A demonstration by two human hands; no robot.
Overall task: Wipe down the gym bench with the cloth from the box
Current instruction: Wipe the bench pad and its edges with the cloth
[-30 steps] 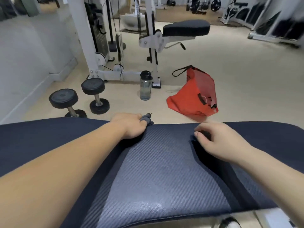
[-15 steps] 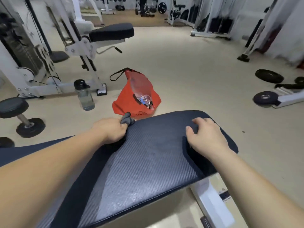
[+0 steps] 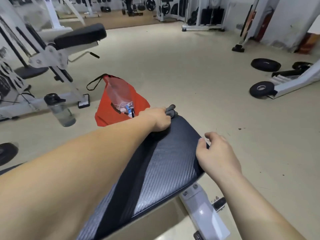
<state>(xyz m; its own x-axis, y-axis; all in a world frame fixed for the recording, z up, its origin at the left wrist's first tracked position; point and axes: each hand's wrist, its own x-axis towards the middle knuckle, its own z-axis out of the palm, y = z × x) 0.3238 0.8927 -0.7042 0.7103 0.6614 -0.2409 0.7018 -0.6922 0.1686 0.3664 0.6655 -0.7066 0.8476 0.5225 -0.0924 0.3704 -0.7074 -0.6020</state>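
The left hand [image 3: 158, 119] is clenched on a bunched grey cloth [image 3: 171, 110], pressing it onto the far corner of the gym bench [image 3: 166, 170]; 2 rolled folds of the cloth stick out past the knuckles, over the pad's far edge. The right hand [image 3: 216, 153] rests at the pad's right edge, fingers curled loosely with thumb and forefinger almost meeting; whether they pinch anything cannot be told. The pad is dark and textured, with a white metal frame [image 3: 202, 210] under its near right side. On the floor beyond the far edge lies a red bag [image 3: 110, 108], with a clear water bottle [image 3: 59, 110] to its left.
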